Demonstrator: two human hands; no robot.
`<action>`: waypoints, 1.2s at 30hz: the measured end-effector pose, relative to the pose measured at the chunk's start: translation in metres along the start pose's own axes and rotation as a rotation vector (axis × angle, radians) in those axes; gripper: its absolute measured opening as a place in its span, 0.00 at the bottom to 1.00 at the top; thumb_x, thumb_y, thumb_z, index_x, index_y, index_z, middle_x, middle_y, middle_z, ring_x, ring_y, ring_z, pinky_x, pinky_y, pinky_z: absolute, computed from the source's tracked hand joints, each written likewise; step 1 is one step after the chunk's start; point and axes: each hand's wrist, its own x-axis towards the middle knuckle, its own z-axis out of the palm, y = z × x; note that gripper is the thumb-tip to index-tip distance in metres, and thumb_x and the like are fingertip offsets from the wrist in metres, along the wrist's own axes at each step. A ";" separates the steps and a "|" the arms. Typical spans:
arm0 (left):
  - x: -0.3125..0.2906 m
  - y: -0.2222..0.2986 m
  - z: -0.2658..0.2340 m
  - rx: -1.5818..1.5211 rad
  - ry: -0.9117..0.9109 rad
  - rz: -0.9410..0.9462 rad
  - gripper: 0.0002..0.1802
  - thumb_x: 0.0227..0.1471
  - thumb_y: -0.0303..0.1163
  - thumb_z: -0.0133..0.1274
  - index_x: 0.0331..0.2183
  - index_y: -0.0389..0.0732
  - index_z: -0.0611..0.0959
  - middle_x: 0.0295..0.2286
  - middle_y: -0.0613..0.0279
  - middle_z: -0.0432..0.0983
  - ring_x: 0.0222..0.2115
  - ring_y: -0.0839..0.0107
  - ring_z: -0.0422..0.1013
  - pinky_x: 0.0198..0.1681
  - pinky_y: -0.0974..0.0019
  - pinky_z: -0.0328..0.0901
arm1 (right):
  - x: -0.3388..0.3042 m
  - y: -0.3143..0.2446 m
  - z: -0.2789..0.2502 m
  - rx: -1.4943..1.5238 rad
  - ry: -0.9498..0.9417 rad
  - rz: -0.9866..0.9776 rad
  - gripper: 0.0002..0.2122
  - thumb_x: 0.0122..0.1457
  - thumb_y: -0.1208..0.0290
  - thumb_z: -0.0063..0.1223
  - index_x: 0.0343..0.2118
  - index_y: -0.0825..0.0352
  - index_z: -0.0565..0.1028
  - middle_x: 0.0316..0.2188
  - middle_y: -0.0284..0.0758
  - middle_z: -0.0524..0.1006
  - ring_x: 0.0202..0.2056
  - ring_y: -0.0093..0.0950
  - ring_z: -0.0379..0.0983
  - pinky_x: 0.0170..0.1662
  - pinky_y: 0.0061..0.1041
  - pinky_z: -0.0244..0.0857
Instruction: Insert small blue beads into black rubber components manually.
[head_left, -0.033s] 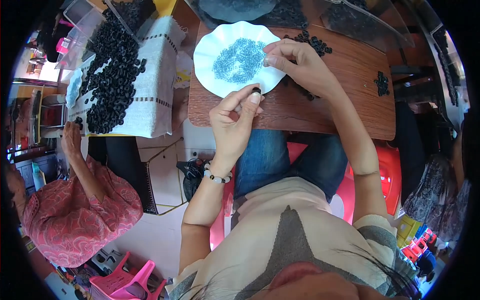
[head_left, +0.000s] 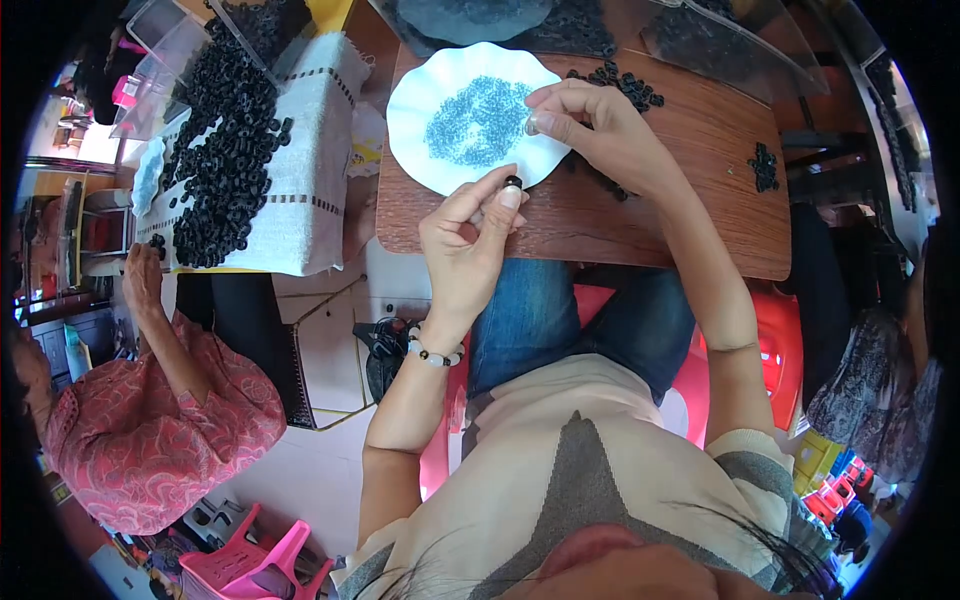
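My left hand (head_left: 465, 235) is closed, pinching a small black ring-shaped part (head_left: 513, 182) between thumb and forefinger, just off the near rim of a white wavy-edged plate (head_left: 408, 120). A loose spread of tiny clear-grey pieces (head_left: 480, 120) lies on that plate. Over the plate's right side, my right hand (head_left: 600, 130) has thumb and forefinger pressed together; what sits between the tips is too small to make out. Small black parts (head_left: 630, 90) lie behind my right hand, and others show partly beneath it.
The brown wooden table (head_left: 720, 220) also bears a little pile of black parts (head_left: 765, 168) at right and clear bins (head_left: 720, 50) at the back. Leftward, a cloth-covered table (head_left: 310, 150) holds a large heap of black parts (head_left: 215, 150); another person's hand (head_left: 143, 275) works there.
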 end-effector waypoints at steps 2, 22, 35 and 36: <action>0.001 -0.001 -0.001 -0.004 -0.001 -0.006 0.13 0.63 0.27 0.57 0.47 0.32 0.85 0.34 0.60 0.82 0.28 0.80 0.75 0.33 0.76 0.70 | -0.002 -0.004 0.001 0.056 -0.018 0.017 0.13 0.65 0.65 0.59 0.36 0.72 0.83 0.47 0.36 0.77 0.44 0.21 0.72 0.49 0.24 0.66; 0.070 0.041 -0.011 0.436 -0.136 0.201 0.13 0.63 0.32 0.58 0.46 0.37 0.87 0.27 0.68 0.79 0.23 0.85 0.71 0.25 0.78 0.65 | 0.007 -0.028 -0.007 0.183 0.005 0.124 0.16 0.68 0.63 0.57 0.42 0.75 0.82 0.47 0.37 0.80 0.43 0.19 0.73 0.48 0.22 0.68; 0.080 0.038 -0.002 0.477 -0.071 0.236 0.12 0.60 0.33 0.60 0.38 0.34 0.89 0.19 0.63 0.79 0.19 0.82 0.68 0.23 0.71 0.63 | 0.012 -0.031 -0.007 0.060 0.034 0.154 0.16 0.67 0.62 0.58 0.42 0.75 0.81 0.42 0.35 0.82 0.40 0.16 0.72 0.43 0.22 0.68; 0.080 0.037 -0.002 0.475 -0.074 0.240 0.12 0.60 0.34 0.60 0.38 0.34 0.89 0.19 0.63 0.79 0.18 0.82 0.68 0.23 0.71 0.63 | 0.013 -0.028 -0.007 0.054 0.046 0.088 0.15 0.66 0.63 0.59 0.41 0.74 0.81 0.43 0.36 0.81 0.40 0.17 0.72 0.43 0.22 0.68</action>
